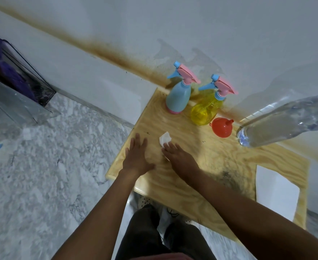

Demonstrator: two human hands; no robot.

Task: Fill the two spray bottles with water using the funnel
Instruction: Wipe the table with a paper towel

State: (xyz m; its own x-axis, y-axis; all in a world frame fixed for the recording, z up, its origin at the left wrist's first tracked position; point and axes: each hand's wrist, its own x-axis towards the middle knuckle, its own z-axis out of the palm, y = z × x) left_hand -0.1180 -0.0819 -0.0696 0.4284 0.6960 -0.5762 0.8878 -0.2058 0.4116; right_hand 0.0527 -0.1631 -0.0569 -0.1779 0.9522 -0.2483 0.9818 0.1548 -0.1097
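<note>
A blue spray bottle (178, 94) with a pink and blue trigger head stands at the far edge of the wooden table (201, 166). A yellow spray bottle (206, 111) stands just right of it, its trigger head on. A red funnel (221, 128) lies on its side next to the yellow bottle. A large clear water bottle (284, 121) stands at the right. My left hand (137, 156) rests flat on the table near its left edge. My right hand (178, 156) presses flat on a white tissue (164, 140).
A white rectangular object (276, 192) lies on the table's right part. A dark stain (229, 179) marks the wood in front of it. The wall (229, 34) runs behind the table. A clear container with purple contents (13, 81) stands on the marble floor at the left.
</note>
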